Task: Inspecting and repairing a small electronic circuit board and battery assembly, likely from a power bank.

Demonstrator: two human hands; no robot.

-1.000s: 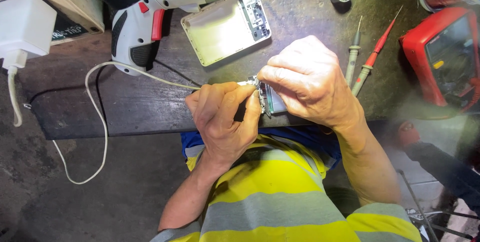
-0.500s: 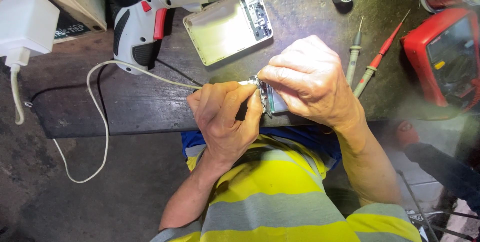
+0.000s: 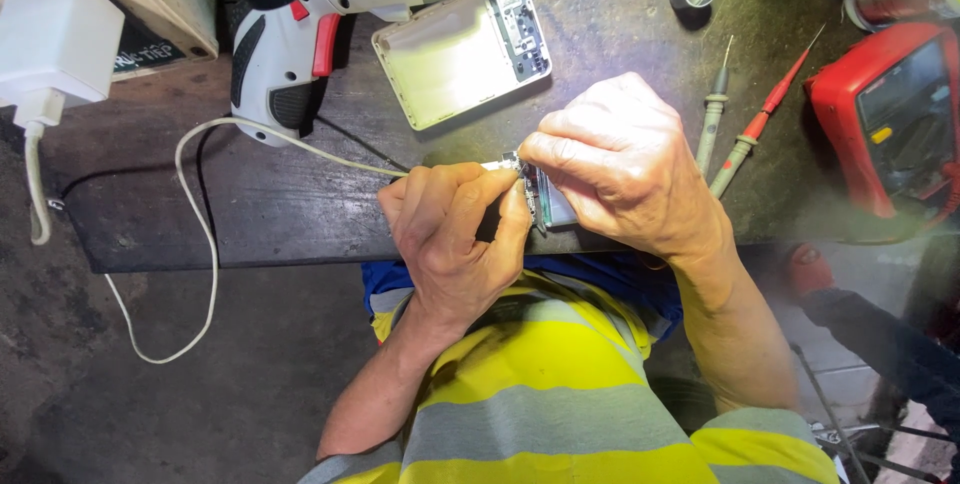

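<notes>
Both hands are meeting at frame centre over the near edge of the dark tabletop (image 3: 300, 214). The left hand (image 3: 450, 234) is pinching a small circuit board (image 3: 528, 196) edge-on, fingers curled tight around it. The right hand (image 3: 615, 164) is closing over the same board from 2 o'clock, fingertips pressing its top and covering most of it. The board is looking thin and greenish-grey with tiny metal parts on the edge; details too small to tell. A white cable (image 3: 200, 234) is running from the board toward 9 o'clock and looping off the tabletop edge.

At 11 o'clock of the hands, an open white plastic case (image 3: 450, 54) is lying flat, rectangular, with a grey compartment at one end. Beyond it at 11 o'clock, a white and black cordless drill (image 3: 300, 44) with a red trigger. At 10 o'clock, a white charger block (image 3: 55, 44). At 2 o'clock, two probes (image 3: 745, 124), one red. At 3 o'clock, a red meter (image 3: 885, 114).
</notes>
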